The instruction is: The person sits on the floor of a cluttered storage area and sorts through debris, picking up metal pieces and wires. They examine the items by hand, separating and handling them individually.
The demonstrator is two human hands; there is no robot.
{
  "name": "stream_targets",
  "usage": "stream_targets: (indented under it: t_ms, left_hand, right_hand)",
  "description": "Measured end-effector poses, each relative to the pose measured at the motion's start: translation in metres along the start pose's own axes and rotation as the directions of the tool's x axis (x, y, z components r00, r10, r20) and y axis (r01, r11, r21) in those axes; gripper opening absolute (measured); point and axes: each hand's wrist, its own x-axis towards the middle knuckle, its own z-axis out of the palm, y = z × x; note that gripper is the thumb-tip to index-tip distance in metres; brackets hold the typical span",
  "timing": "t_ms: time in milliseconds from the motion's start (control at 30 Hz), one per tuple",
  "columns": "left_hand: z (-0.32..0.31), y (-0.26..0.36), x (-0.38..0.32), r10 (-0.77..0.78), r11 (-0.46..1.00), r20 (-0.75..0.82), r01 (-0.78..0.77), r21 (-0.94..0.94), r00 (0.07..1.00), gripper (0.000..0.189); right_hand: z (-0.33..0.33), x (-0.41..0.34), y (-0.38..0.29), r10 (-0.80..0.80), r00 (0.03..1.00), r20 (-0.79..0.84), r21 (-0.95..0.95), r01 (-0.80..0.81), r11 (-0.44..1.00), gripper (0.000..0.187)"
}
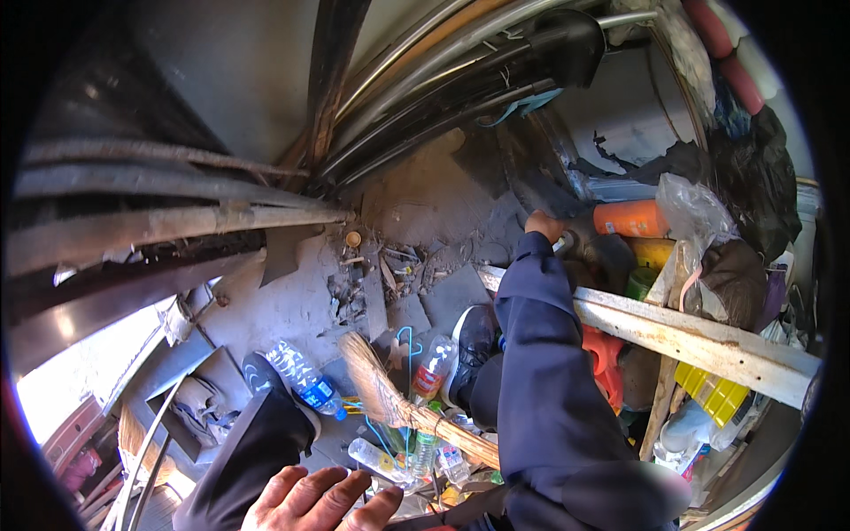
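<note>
My right arm, in a dark sleeve, reaches forward to the wall side of the floor. My right hand (544,225) is beside a small whitish item (563,243) near an orange container (629,219); its fingers are mostly hidden, so its hold is unclear. Low in the picture, my left hand (319,501) has its fingers apart and holds nothing. Just beyond it are a straw broom (378,385), a large clear bottle with a blue label (302,378), a bottle with a red label (433,368) and a blue wire hanger (410,352).
Debris and flat scraps (388,279) lie on the floor ahead. A whitish metal bar (690,338) crosses the clutter at right, near a yellow plastic piece (714,391). Long pipes (179,226) stand at left. A dustpan-like metal box (199,405) with rags sits lower left.
</note>
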Motion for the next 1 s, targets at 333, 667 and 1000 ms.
stream_targets:
  t_ms: [333,667,1000]
  left_hand:
    - [-0.028,-0.025,0.032,-0.096,0.992,0.049,0.099,-0.073,0.994,0.052]
    - [-0.043,-0.032,0.043,-0.097,0.991,0.069,0.103,-0.08,0.993,0.052]
    - [-0.03,-0.024,0.052,-0.131,0.988,0.127,0.141,-0.07,0.983,0.053]
  right_hand:
    - [0.001,0.064,-0.045,0.026,0.957,0.287,-0.474,0.119,0.872,0.052]
    - [0.04,0.046,0.041,0.052,0.991,-0.123,0.882,0.085,0.463,0.028]
    - [0.052,-0.003,-0.001,-0.065,0.94,0.336,-0.07,0.094,0.993,0.047]
